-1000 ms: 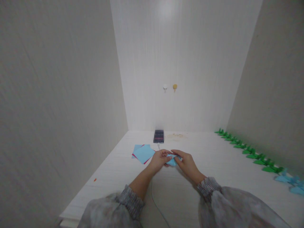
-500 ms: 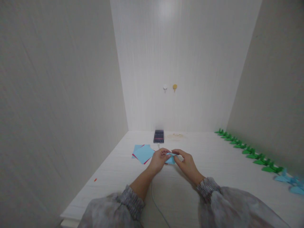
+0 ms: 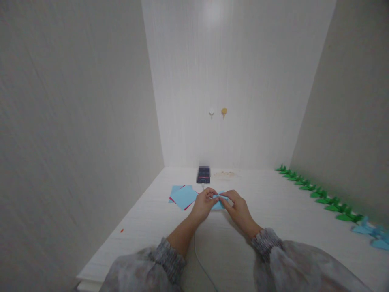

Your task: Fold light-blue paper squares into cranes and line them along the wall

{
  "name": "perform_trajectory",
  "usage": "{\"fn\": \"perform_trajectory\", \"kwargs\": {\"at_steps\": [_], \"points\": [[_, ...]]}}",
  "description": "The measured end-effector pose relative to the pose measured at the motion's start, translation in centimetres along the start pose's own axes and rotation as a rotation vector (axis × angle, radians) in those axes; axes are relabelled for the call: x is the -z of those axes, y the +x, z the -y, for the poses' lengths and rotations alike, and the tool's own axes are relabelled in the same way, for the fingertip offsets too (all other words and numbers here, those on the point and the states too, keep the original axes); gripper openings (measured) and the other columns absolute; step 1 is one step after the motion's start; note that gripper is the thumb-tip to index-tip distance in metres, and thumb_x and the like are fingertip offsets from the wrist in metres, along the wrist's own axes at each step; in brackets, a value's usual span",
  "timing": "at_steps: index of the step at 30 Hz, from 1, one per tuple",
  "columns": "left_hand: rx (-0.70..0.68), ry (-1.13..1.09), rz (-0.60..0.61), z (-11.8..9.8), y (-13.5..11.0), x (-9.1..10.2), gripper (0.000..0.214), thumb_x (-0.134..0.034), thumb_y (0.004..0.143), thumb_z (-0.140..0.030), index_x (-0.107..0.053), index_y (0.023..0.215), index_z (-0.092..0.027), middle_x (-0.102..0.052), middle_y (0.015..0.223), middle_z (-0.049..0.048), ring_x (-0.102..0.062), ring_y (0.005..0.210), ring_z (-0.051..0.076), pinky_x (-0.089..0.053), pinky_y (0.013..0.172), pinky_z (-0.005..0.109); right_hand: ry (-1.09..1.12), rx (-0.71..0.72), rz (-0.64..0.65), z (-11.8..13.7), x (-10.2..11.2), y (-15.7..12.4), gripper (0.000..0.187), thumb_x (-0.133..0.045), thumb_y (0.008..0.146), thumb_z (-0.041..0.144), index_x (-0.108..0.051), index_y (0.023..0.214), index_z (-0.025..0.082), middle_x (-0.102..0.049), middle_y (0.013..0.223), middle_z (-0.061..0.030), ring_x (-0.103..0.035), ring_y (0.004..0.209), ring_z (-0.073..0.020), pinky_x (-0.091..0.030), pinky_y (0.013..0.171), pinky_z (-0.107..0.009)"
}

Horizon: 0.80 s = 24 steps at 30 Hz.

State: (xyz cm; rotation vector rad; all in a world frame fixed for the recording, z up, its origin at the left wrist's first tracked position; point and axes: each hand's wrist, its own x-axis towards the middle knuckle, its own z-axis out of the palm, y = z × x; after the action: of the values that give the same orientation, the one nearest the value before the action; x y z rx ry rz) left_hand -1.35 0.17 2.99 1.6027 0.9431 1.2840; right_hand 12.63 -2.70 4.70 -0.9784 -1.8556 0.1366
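Note:
Between my two hands is a piece of light blue origami paper (image 3: 218,206), partly folded, with a narrow raised fold along its middle. My left hand (image 3: 204,204) pinches the left end of that fold between thumb and fingers. On the other end, the thumb and fingertips of my right hand (image 3: 237,207) are closed. My fingers cover parts of the paper, so its full shape is hidden. Just left of my left hand lies a loose stack of square paper sheets (image 3: 184,197), light blue on top with red edges showing beneath.
A phone (image 3: 203,174) with a cable (image 3: 199,259) lies near the back wall, beside a beige patch (image 3: 224,174). Along the right wall runs a row of green folded paper pieces (image 3: 319,194), then light blue ones (image 3: 364,228). A small orange-red scrap (image 3: 122,230) lies at left.
The fold in the blue paper now stands up as a narrow strip between my fingertips, and some paper shows behind it. Both hands have stayed nearly in place.

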Motion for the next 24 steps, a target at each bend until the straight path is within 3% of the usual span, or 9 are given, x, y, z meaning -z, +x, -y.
{"fn": "perform_trajectory", "kwargs": {"at_steps": [8,24], "points": [[0.013,-0.035,0.079,-0.33,-0.26,0.00,0.022,-0.057,0.064,-0.030,-0.051,0.077,-0.013,-0.042,0.058,-0.0039,-0.040,0.054,0.006,-0.031,0.052,0.018,-0.029,-0.002,0.005,0.30,0.39,0.06,0.018,-0.047,0.076,0.031,-0.062,0.081,0.021,-0.061,0.074,-0.0043,-0.052,0.073,-0.0174,-0.041,0.069,-0.032],[0.058,-0.049,0.118,-0.04,-0.30,-0.08,0.022,-0.057,0.063,-0.031,-0.051,0.074,-0.013,-0.044,0.054,-0.0039,-0.040,0.049,0.005,-0.030,0.048,0.018,-0.086,0.030,-0.034,0.96,0.83,0.19,0.022,-0.043,0.079,0.029,-0.061,0.070,0.019,-0.058,0.066,-0.0031,-0.050,0.068,-0.0159,-0.039,0.066,-0.030]]}}
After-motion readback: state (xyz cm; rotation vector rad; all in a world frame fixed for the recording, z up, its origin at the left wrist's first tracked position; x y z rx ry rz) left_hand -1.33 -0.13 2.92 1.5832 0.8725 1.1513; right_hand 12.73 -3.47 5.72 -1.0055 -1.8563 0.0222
